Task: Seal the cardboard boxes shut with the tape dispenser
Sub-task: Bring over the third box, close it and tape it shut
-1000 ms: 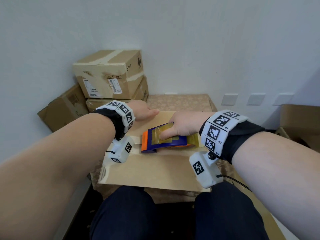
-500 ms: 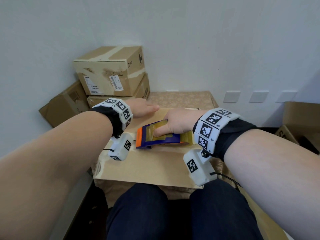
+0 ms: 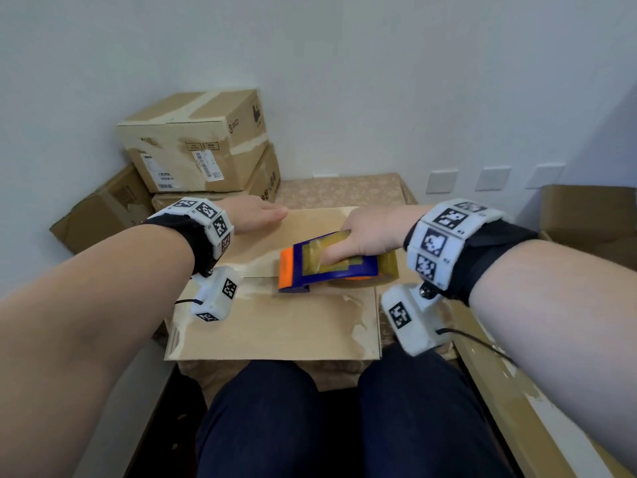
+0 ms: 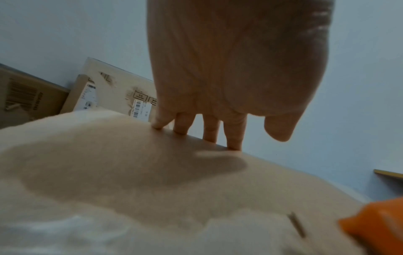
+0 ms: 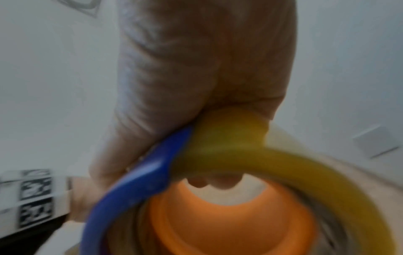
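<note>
Gripping tape dispenser [image 3: 327, 263], right hand [image 3: 372, 232]; left hand [image 3: 255, 213] flat on closed cardboard box [image 3: 275, 322]

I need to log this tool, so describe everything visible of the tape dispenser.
The tape dispenser has a blue plastic body, an orange front end pointing left, and a yellowish-brown tape roll around an orange hub. Yellowish tape strips are stuck across its top. It sits on the cardboard box, over the seam between the flaps. The right hand grips it from above, fingertips curled inside the roll; nothing else touches it.
</note>
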Available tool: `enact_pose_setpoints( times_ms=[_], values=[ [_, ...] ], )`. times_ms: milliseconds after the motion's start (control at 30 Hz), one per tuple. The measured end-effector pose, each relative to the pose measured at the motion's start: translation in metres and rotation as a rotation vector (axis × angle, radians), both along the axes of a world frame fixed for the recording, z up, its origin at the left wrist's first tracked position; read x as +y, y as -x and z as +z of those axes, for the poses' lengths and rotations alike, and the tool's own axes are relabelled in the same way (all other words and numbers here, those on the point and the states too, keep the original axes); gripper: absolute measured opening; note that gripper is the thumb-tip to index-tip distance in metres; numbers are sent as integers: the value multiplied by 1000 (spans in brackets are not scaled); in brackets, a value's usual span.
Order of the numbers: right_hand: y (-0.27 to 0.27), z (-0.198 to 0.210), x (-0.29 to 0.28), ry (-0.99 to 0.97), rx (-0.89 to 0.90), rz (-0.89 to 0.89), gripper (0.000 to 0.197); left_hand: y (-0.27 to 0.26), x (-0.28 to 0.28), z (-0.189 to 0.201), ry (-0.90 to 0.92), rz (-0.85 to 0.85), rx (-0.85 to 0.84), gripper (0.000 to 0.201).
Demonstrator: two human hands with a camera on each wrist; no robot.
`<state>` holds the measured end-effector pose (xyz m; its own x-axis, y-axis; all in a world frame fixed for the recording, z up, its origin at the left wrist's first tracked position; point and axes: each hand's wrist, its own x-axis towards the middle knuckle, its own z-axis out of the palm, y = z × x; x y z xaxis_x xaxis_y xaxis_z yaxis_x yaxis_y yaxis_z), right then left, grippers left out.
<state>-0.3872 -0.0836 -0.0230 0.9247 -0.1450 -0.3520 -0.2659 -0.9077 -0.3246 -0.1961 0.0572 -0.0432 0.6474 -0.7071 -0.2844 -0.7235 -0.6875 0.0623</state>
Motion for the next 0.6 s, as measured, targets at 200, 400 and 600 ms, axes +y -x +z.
enact_pose_setpoints(
  times_ms=[200, 400, 600],
  values=[
    [5, -3, -9, 96, 1, -21, 53, 8, -8, 5, -33, 31, -7, 62],
    [2, -5, -4, 126, 1, -35, 55, 15, -32, 8, -140, 59, -94, 84],
    [1, -8, -3, 67, -16, -62, 61, 35, -51, 7, -173, 8, -72, 64]
  ],
)
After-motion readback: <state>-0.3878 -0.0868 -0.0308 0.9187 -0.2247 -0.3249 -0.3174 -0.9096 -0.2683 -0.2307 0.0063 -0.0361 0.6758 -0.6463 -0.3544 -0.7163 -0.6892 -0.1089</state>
